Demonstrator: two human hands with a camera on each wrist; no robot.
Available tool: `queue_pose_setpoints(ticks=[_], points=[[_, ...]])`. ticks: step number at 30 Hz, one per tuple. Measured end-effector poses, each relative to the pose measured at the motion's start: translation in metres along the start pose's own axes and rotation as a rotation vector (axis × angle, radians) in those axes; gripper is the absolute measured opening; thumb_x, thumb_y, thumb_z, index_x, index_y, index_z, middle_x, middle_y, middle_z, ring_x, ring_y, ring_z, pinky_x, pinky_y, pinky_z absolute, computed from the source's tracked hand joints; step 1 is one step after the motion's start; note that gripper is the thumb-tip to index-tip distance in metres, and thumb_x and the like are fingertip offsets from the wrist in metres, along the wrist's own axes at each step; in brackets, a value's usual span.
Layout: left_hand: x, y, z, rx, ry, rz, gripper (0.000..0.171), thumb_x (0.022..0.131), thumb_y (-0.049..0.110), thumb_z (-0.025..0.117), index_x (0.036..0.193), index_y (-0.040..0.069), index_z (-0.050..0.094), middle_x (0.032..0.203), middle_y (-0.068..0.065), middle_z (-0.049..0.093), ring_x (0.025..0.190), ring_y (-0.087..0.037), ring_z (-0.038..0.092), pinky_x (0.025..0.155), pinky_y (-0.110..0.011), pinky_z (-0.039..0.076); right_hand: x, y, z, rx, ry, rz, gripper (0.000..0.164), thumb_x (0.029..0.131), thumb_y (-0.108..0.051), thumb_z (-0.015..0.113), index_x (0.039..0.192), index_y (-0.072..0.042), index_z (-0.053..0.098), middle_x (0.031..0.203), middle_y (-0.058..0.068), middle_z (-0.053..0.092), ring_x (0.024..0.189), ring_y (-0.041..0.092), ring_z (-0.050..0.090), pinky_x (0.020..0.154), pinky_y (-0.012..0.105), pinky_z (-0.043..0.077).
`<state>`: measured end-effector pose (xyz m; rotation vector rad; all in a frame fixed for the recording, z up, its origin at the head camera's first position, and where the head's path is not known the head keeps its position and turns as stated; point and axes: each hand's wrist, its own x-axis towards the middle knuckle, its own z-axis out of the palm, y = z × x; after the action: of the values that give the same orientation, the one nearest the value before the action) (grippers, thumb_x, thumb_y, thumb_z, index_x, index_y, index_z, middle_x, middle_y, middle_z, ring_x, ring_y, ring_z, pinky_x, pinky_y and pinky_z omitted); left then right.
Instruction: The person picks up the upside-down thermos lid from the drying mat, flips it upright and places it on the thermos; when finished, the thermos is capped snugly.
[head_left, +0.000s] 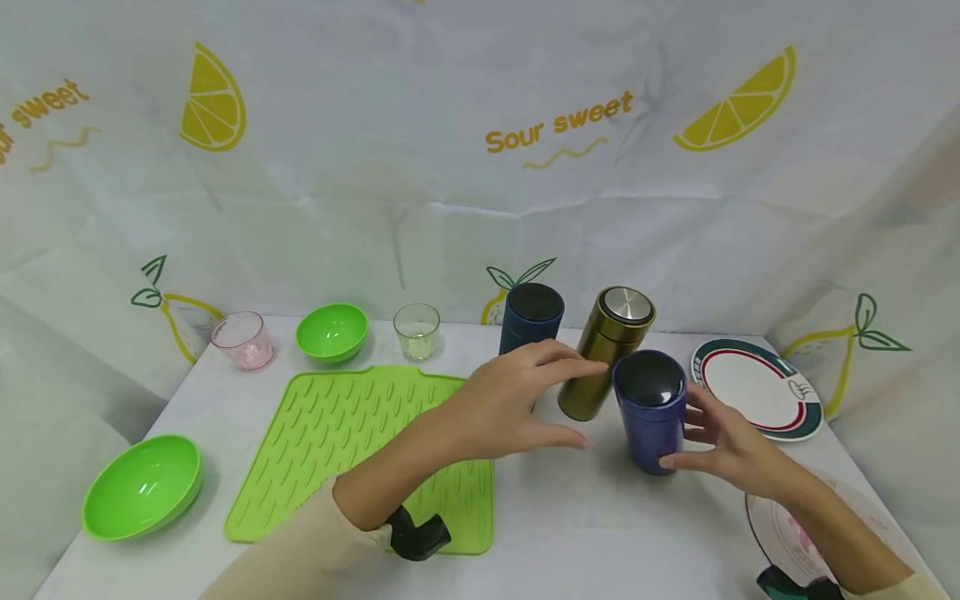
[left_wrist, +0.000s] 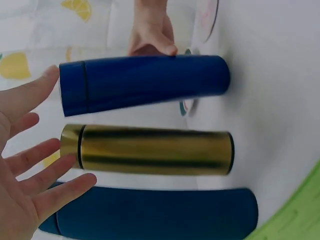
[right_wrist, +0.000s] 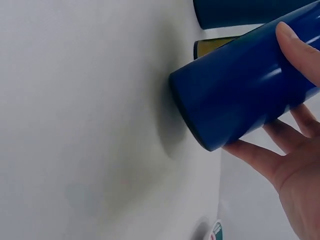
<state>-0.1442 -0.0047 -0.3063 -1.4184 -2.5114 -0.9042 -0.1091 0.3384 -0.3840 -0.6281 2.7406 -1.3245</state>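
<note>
My right hand point(head_left: 738, 446) grips a glossy blue thermos point(head_left: 651, 425) with a black lid, thumb on one side and fingers on the other. In the right wrist view this thermos point(right_wrist: 245, 80) leans, with a shadow beside its base. My left hand point(head_left: 517, 400) reaches out with spread fingers and holds nothing; its fingertips overlap the gold thermos point(head_left: 588, 392) in the head view. That gold thermos, with a silver top, stands between the blue one and a dark teal thermos point(head_left: 532, 312). The left hand partly hides the teal thermos in the head view.
A green drying mat point(head_left: 322, 450) lies left of the thermoses. Around it are a large green bowl point(head_left: 142, 487), a small green bowl point(head_left: 332, 332), a pink glass point(head_left: 243, 340) and a clear glass point(head_left: 417, 331). A rimmed plate point(head_left: 750, 387) and a clear plate point(head_left: 780, 533) lie right.
</note>
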Motion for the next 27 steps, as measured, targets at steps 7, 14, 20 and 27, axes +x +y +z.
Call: queue_pose_setpoints(ticks=[7,14,20,27], points=[[-0.03,-0.015,-0.01,0.034,-0.031,-0.027,0.061,0.08,0.048,0.084,0.134,0.027,0.066,0.128,0.008,0.066,0.116,-0.007,0.063,0.091,-0.024,0.056,0.001,0.016,-0.004,0.104,0.069,-0.026,0.109,0.075,0.013,0.081,0.162,-0.013,0.021,0.134,-0.028,0.052,0.112,-0.01,0.062,0.083,0.016,0.059],[-0.059,-0.025,-0.015,0.016,-0.113,-0.12,0.061,0.083,0.054,0.08,0.136,0.027,0.065,0.129,0.008,0.067,0.121,-0.009,0.061,0.101,-0.03,0.054,0.009,0.033,-0.01,0.182,0.076,-0.021,0.114,0.081,0.017,0.073,0.166,-0.021,0.007,0.142,-0.03,0.046,0.118,-0.01,0.061,0.085,0.016,0.059],[-0.081,-0.036,-0.014,0.073,-0.105,-0.177,0.065,0.083,0.054,0.079,0.14,0.028,0.061,0.131,0.01,0.066,0.127,-0.01,0.06,0.107,-0.035,0.053,0.014,0.041,-0.014,0.201,0.114,0.038,0.11,0.088,0.01,0.07,0.166,-0.028,0.003,0.156,-0.015,0.043,0.12,-0.014,0.056,0.086,0.016,0.058],[-0.104,-0.047,-0.015,0.111,-0.117,-0.303,0.067,0.081,0.055,0.08,0.14,0.03,0.061,0.132,0.01,0.067,0.126,-0.012,0.062,0.103,-0.039,0.055,0.02,0.047,-0.018,0.212,0.146,0.049,0.108,0.09,0.009,0.069,0.165,-0.031,0.003,0.164,-0.003,0.035,0.123,-0.019,0.049,0.089,0.01,0.055]])
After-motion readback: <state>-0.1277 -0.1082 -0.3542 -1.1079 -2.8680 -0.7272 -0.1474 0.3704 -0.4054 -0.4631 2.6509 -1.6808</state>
